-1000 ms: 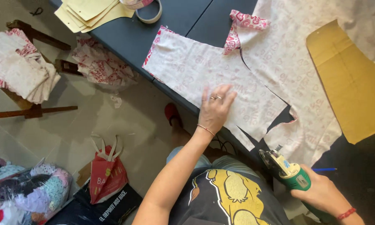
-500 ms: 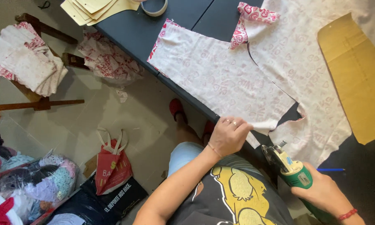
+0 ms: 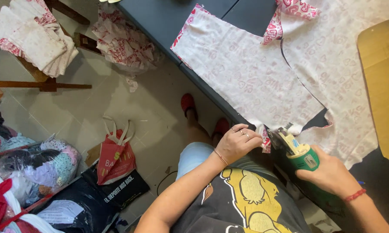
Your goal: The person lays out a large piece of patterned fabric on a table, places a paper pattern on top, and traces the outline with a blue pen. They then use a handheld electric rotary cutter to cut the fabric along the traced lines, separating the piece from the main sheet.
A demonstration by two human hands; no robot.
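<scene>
Here, left hand [image 3: 238, 141] fingers pinched on white printed fabric [image 3: 246, 73] edge, right hand [image 3: 330, 174] fingers wrapped around green electric cutter [image 3: 299, 153].

Fabric [image 3: 246, 73] on table [image 3: 160, 17]; cutter [image 3: 296, 151] at near edge, bag [image 3: 112, 157] on floor left

Thin matt cotton-like cloth [image 3: 250, 73] with a faint heart print, brighter pink hearts at its edges. Cutter [image 3: 296, 151]: smooth green plastic body, semi-gloss, with dull metal parts at the head. Table [image 3: 168, 17] looks smooth matt dark blue; cardboard sheet [image 3: 382, 82] is matt tan.
</scene>
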